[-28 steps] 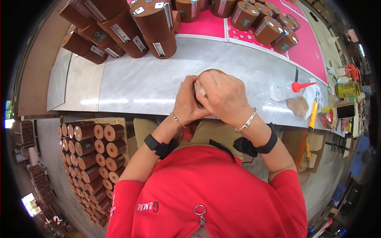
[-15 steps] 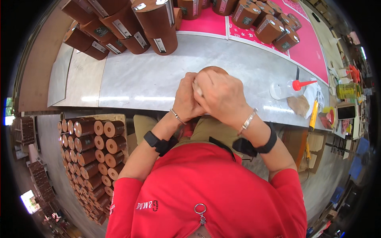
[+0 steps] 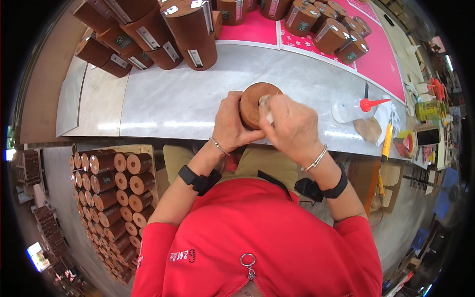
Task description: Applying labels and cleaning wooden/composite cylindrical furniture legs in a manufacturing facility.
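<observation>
A brown wooden cylinder (image 3: 252, 99) stands near the front edge of the grey worktop, its round end facing up. My left hand (image 3: 230, 121) is wrapped around its left side, with the thumb along the near side. My right hand (image 3: 292, 123), slightly smeared by motion, is closed on a small wad of whitish cloth (image 3: 267, 110). The cloth lies against the right part of the cylinder's top, where my fingers hide whatever is beneath.
Brown cylinders with metal plates (image 3: 200, 54) are stacked at the far left, others stand on pink sheets (image 3: 247, 33). At right lie a see-through bottle (image 3: 346, 112) with red nozzle, a brown scrap (image 3: 368, 129) and a yellow-handled tool (image 3: 387, 134). More cylinders (image 3: 141, 183) are piled lower left.
My right hand has moved right and nearer to me, uncovering much of the cylinder's top. My left hand keeps its hold on the side. The view has shifted slightly.
</observation>
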`<state>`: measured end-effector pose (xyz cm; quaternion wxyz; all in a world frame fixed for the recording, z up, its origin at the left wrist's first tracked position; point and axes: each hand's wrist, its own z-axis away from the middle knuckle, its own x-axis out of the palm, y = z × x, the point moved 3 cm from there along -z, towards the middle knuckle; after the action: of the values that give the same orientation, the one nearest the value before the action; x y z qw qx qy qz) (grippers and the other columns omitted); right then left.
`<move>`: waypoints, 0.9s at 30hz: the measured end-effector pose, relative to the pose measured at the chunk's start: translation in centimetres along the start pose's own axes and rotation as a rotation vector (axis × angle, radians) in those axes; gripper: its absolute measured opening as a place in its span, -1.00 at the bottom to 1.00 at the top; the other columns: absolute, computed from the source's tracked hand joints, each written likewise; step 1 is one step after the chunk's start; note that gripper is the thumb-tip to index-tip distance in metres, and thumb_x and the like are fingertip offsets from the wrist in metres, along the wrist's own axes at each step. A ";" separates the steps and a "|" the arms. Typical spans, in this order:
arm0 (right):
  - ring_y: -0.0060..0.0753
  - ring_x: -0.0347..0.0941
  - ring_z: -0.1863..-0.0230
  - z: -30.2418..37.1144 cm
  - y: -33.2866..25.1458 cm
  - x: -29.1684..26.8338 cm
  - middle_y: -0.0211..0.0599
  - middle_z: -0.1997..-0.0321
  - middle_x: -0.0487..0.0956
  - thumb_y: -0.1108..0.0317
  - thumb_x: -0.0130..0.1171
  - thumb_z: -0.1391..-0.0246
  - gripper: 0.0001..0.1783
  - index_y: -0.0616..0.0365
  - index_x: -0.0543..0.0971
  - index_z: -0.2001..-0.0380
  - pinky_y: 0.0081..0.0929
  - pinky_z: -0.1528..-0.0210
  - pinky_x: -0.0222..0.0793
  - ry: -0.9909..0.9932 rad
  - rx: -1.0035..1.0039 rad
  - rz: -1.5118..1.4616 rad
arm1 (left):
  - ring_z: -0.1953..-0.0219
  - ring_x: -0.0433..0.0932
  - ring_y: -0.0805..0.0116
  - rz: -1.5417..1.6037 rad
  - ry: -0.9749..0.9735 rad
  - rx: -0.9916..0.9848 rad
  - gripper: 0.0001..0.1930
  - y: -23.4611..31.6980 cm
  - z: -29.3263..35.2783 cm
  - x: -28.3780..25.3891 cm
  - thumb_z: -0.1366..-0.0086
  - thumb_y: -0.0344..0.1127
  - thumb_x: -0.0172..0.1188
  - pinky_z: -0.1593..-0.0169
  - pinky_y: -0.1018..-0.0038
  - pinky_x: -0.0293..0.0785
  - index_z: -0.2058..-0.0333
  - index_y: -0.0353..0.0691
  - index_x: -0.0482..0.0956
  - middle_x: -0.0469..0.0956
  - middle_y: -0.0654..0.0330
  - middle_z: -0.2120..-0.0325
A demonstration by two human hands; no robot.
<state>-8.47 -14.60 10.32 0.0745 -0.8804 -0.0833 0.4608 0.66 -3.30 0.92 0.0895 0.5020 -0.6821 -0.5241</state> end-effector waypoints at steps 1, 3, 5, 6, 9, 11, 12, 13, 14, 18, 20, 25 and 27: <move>-0.23 0.45 0.57 0.4 -0.4 -0.2 -0.27 0.52 0.43 0.33 0.24 0.13 -0.77 0.11 0.42 0.41 -0.38 0.57 0.36 -0.024 0.013 -0.060 | 0.23 0.42 0.02 0.022 0.008 -0.021 -0.20 -0.1 0.0 0.0 0.26 -0.04 0.52 0.15 0.24 0.37 0.08 -0.30 0.32 0.43 0.02 0.24; -0.28 0.45 0.58 1.1 -1.1 -0.5 -0.30 0.52 0.44 0.38 0.25 0.15 -0.78 0.12 0.45 0.40 -0.39 0.57 0.35 -0.055 0.030 -0.152 | 0.22 0.42 0.01 0.039 0.017 -0.038 -0.19 -0.2 0.1 0.0 0.26 -0.03 0.52 0.14 0.24 0.37 0.07 -0.29 0.32 0.43 0.02 0.24; -0.28 0.45 0.59 1.6 -1.5 -0.9 -0.30 0.54 0.44 0.38 0.24 0.13 -0.80 0.12 0.44 0.41 -0.39 0.58 0.34 -0.050 0.039 -0.181 | 0.22 0.42 0.01 0.032 0.007 -0.045 -0.18 -0.2 0.1 0.0 0.24 -0.01 0.52 0.14 0.24 0.38 0.06 -0.29 0.31 0.43 0.00 0.22; -0.28 0.45 0.59 1.9 -1.5 -1.0 -0.30 0.56 0.45 0.38 0.24 0.12 -0.81 0.12 0.44 0.43 -0.39 0.58 0.33 -0.055 0.075 -0.204 | 0.22 0.42 0.01 0.034 0.020 -0.034 -0.18 -0.1 0.1 0.0 0.24 -0.01 0.52 0.14 0.24 0.38 0.06 -0.29 0.31 0.43 0.00 0.22; -0.25 0.45 0.62 3.3 -1.5 -0.8 -0.29 0.61 0.45 0.38 0.23 0.09 -0.83 0.13 0.42 0.47 -0.37 0.59 0.33 -0.166 0.095 -0.248 | 0.21 0.43 -0.01 0.030 0.023 -0.011 -0.18 0.5 0.0 -0.2 0.22 -0.01 0.51 0.15 0.23 0.39 0.04 -0.30 0.29 0.43 -0.02 0.21; -0.22 0.44 0.62 4.5 -1.2 -0.8 -0.27 0.62 0.45 0.38 0.23 0.09 -0.83 0.13 0.42 0.48 -0.35 0.58 0.33 -0.178 0.132 -0.251 | 0.17 0.48 0.09 -0.003 0.013 -0.093 -0.17 0.8 -0.2 -0.3 0.20 -0.01 0.51 0.10 0.28 0.43 0.03 -0.31 0.28 0.45 -0.03 0.18; -0.19 0.44 0.63 5.1 -0.9 -0.7 -0.26 0.62 0.45 0.37 0.22 0.08 -0.82 0.13 0.41 0.48 -0.34 0.58 0.33 -0.178 0.151 -0.279 | 0.17 0.48 0.09 -0.008 0.036 -0.081 -0.17 1.2 -0.3 -0.6 0.20 -0.01 0.51 0.10 0.28 0.43 0.03 -0.31 0.28 0.45 -0.03 0.18; -0.19 0.44 0.63 5.7 -0.6 -0.6 -0.26 0.62 0.45 0.37 0.22 0.08 -0.82 0.13 0.41 0.48 -0.34 0.58 0.33 -0.186 0.159 -0.276 | 0.14 0.48 0.16 0.172 0.045 -0.225 -0.18 1.1 -0.5 -0.9 0.19 -0.03 0.52 0.07 0.32 0.43 0.03 -0.33 0.28 0.46 -0.01 0.16; -0.17 0.43 0.63 6.3 -0.2 -0.5 -0.24 0.62 0.45 0.38 0.22 0.07 -0.83 0.14 0.41 0.49 -0.33 0.59 0.32 -0.180 0.219 -0.282 | 0.11 0.49 0.23 0.349 0.053 -0.363 -0.19 1.1 -0.5 -1.1 0.17 -0.05 0.52 0.04 0.36 0.44 0.04 -0.34 0.27 0.46 0.02 0.15; -0.14 0.41 0.65 7.6 1.0 -0.1 -0.20 0.63 0.44 0.39 0.20 0.05 -0.84 0.16 0.41 0.53 -0.32 0.59 0.30 -0.168 0.343 -0.289 | 0.11 0.48 0.40 0.855 0.111 -0.698 -0.37 1.8 -0.6 -2.8 -0.18 0.01 0.25 0.01 0.43 0.44 -0.04 -0.34 0.29 0.46 0.14 0.15; -0.14 0.41 0.65 7.6 1.0 0.2 -0.20 0.64 0.43 0.40 0.20 0.04 -0.83 0.17 0.41 0.56 -0.33 0.59 0.29 -0.164 0.342 -0.304 | 0.07 0.49 0.40 0.863 0.080 -0.769 -0.39 2.2 -0.3 -3.6 -0.28 0.11 0.06 -0.02 0.40 0.44 -0.11 -0.25 0.28 0.46 0.16 0.10; -0.18 0.45 0.65 6.7 0.1 0.8 -0.23 0.67 0.47 0.36 0.22 0.01 -0.84 0.15 0.44 0.47 -0.38 0.60 0.32 -0.149 0.353 -0.389 | -0.04 0.48 0.33 1.141 0.061 -0.940 -0.36 3.3 1.6 -4.2 -0.31 0.24 -0.10 -0.07 0.30 0.45 -0.17 -0.12 0.24 0.44 0.18 -0.02; -0.21 0.47 0.64 6.1 -0.3 0.9 -0.24 0.67 0.48 0.33 0.23 -0.01 -0.82 0.15 0.44 0.44 -0.40 0.60 0.33 -0.165 0.357 -0.478 | -0.03 0.49 0.30 1.185 0.044 -0.989 -0.35 3.5 2.4 -4.1 -0.31 0.25 -0.13 -0.05 0.27 0.47 -0.17 -0.12 0.24 0.43 0.15 -0.02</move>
<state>-12.97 -13.75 6.25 0.3273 -0.7685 -0.2112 0.5075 -1.03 1.21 4.31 0.5825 -0.0353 -0.5217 -0.6223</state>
